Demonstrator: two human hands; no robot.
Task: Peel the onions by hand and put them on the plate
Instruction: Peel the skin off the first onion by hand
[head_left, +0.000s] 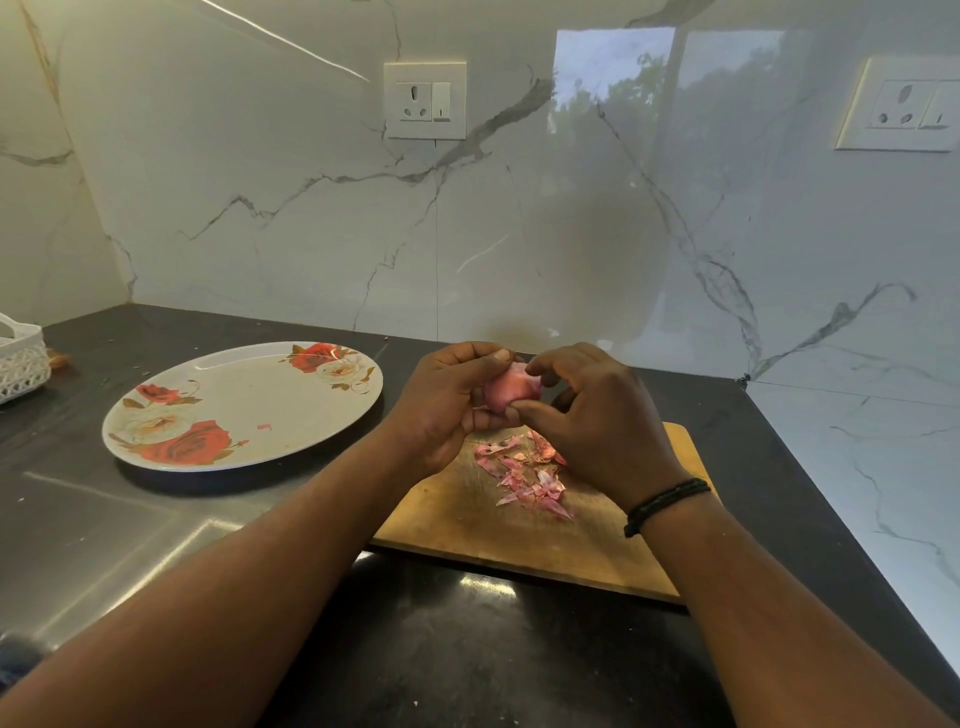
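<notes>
My two hands, left hand (447, 400) and right hand (597, 415), meet above the far edge of a wooden cutting board (467, 525), both gripping one onion (506, 392). Under them a scatter of pink peels (524, 473) covers the middle of the board. To my left, a flowered plate (249, 400) lies flat on the dark tabletop (130, 519), near the board, with bare tabletop between them and nothing standing in that gap. A white lattice basket (21, 364) stands at the far left edge, well apart from the plate. A marble wall (519, 208) closes off the back, and another closes the right side just beyond the board.
</notes>
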